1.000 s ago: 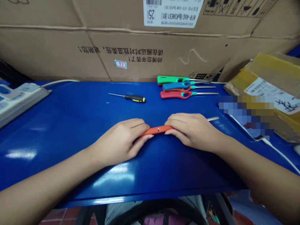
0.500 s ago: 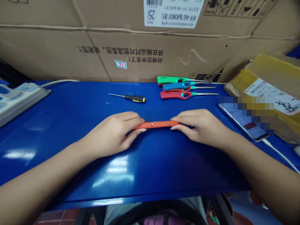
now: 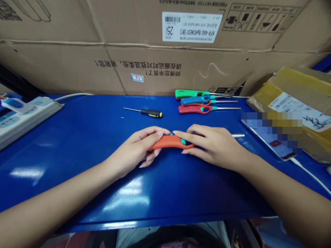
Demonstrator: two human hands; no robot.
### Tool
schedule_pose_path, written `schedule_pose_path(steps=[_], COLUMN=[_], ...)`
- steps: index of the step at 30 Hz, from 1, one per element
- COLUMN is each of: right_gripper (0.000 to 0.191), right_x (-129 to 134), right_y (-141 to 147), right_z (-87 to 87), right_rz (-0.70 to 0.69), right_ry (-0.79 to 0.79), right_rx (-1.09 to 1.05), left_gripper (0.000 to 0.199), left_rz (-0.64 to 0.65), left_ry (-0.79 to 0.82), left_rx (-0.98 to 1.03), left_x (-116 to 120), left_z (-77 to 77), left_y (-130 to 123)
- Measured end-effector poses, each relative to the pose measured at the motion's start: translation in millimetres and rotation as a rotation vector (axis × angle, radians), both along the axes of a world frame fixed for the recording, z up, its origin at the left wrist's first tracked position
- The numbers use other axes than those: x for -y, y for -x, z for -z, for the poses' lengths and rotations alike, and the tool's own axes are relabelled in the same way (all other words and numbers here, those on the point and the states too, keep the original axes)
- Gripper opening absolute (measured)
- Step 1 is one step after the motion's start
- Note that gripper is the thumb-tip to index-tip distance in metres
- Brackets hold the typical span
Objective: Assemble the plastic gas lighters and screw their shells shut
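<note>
An orange long-necked lighter [image 3: 168, 142] lies between my two hands, its broad side and green trigger turned toward me. Around the handle's left end my left hand [image 3: 141, 146] is closed, thumb on top and fingers beneath. My right hand [image 3: 213, 143] grips the trigger-loop end, with its index finger reaching over the handle's upper edge. The lighter's metal tip shows beyond the right hand; the rest of its neck is hidden. Behind the hands lies a black and yellow screwdriver [image 3: 151, 113], pointing left.
Several lighters lie stacked at the back, a red one [image 3: 193, 109] in front. A power strip [image 3: 28, 117] sits on the left. On the right are a phone [image 3: 269, 139] with a cable and a taped parcel [image 3: 297, 103]. A large cardboard box [image 3: 103, 79] stands behind the blue table [image 3: 85, 193].
The orange lighter has been rolled from its narrow edge to its broad side, so the green trigger shows. Both hands have shifted grip, the right index finger now over the handle. The view tilted up slightly.
</note>
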State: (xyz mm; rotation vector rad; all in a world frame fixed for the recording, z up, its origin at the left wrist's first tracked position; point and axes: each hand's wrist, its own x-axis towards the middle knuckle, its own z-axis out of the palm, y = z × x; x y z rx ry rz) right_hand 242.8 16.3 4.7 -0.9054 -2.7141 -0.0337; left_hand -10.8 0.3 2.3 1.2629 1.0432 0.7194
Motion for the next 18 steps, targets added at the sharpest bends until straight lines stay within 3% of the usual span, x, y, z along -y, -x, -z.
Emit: schedule_pose_path(steps=[2, 6, 8, 12, 18], right_gripper=[0.045, 0.043, 0.041, 0.038, 0.035], right_x=[-0.2, -2.9, -3.1, -1.0, 3.1], right_y=[-0.9, -3.9, -4.6, -4.3, -0.4], right_z=[-0.3, -2.1, -2.4, -1.4, -1.2], right_rz=[0.012, 0.000, -0.034, -0.090, -0.096], right_ry=[-0.039, 0.001, 0.032, 0.042, 0.030], right_rx=[-0.009, -0.070, -0.096, -0.132, -0.109], left_gripper=[0.039, 0.034, 0.033, 0.035, 0.034], left_rz=[0.015, 0.145, 0.204, 0.279, 0.317], left_ry=[-0.188, -0.845, -1.024, -1.127, -1.122], left_rx=[-0.095, -0.448, -0.513, -0.534, -0.572], left_x=[-0.9, -1.7, -1.0, -0.1, -2.4], left_z=[1.0, 3.2, 4.1, 5.0, 4.1], left_y=[2.3, 11.3, 14.9, 18.0, 17.8])
